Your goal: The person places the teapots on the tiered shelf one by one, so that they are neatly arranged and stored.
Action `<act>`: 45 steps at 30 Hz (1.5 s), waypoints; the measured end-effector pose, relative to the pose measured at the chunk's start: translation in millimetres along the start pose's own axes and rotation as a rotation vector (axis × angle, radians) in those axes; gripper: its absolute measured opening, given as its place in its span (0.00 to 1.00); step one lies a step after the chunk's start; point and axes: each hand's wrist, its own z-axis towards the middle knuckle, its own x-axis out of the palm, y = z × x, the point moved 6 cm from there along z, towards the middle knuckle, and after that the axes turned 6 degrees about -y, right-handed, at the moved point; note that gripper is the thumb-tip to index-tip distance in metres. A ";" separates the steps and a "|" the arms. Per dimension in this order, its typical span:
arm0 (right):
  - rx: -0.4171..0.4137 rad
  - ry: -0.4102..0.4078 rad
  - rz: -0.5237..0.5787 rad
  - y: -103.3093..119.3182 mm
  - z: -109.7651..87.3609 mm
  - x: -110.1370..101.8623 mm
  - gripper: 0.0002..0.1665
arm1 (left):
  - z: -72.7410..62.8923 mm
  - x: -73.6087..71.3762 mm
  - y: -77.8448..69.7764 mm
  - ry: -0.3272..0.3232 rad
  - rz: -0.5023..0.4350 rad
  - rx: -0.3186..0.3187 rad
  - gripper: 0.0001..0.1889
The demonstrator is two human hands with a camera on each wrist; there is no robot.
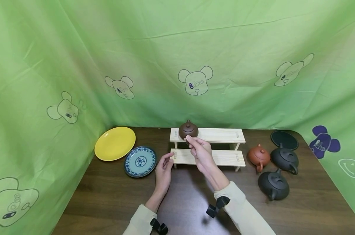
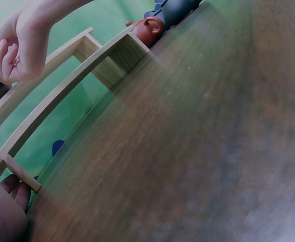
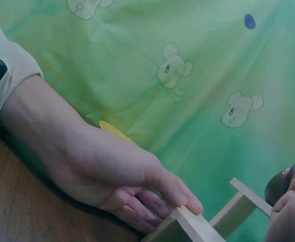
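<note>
A small dark brown teapot [image 1: 188,129] sits at the left end of the upper wooden shelf [image 1: 219,134]. My right hand [image 1: 203,154] pinches the near side of the teapot, where its handle is covered by the fingers. The lower wooden shelf [image 1: 215,158] stands in front. My left hand [image 1: 163,174] holds that shelf's left end; in the right wrist view its fingers [image 3: 162,184] reach over the top edge while others curl below. The left wrist view shows fingertips behind the shelf's leg [image 2: 22,173].
To the right stand a reddish teapot [image 1: 258,156] and two black teapots, one farther [image 1: 284,158] and one nearer [image 1: 273,186]. A dark round plate [image 1: 284,139] lies behind them. On the left are a yellow plate [image 1: 115,143] and a blue patterned plate [image 1: 140,161].
</note>
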 end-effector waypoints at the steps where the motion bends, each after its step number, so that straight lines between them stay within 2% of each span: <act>1: -0.001 0.001 -0.002 -0.1 0.8 0.5 0.17 | 0.3 0.1 0.6 0.001 -0.003 -0.002 0.14; 3: -0.002 0.003 -0.007 -0.1 2.0 1.6 0.17 | 1.1 0.0 2.5 -0.002 -0.008 0.021 0.13; 5: 0.005 0.011 -0.009 -0.6 3.0 2.3 0.17 | 1.4 -0.7 4.3 -0.004 -0.020 0.074 0.13; 9: 0.029 0.020 -0.005 -2.2 3.7 1.1 0.15 | 3.0 -2.4 15.2 -0.003 -0.044 0.151 0.12; 13: 0.042 0.017 -0.009 -2.6 3.5 -1.7 0.12 | 7.7 -2.8 30.8 0.001 -0.052 0.112 0.12; 16: 0.050 0.017 -0.014 -2.1 3.1 -3.1 0.10 | 8.7 -2.9 32.3 -0.007 -0.040 0.083 0.12; 21: 0.057 0.012 -0.020 -1.2 2.9 -6.5 0.12 | 2.7 -2.7 12.8 -0.015 -0.015 0.118 0.12; 28: 0.041 -0.002 -0.016 2.2 2.7 -15.6 0.15 | -0.8 0.3 -0.3 -0.008 0.014 -0.033 0.14; 30: 0.036 0.001 -0.016 3.3 2.4 -18.4 0.14 | -1.0 0.7 -0.9 -0.004 0.018 -0.051 0.14; 34: 0.028 0.003 -0.021 6.4 1.1 -23.2 0.15 | -0.6 0.6 -0.7 -0.008 0.003 -0.040 0.14; 40: -0.005 0.005 -0.024 16.0 -4.8 -28.8 0.18 | -0.7 0.0 -0.3 -0.019 0.006 0.028 0.13; 45: -0.027 0.003 -0.017 26.5 -10.7 -34.3 0.18 | -1.2 0.5 -0.9 -0.011 0.002 -0.020 0.14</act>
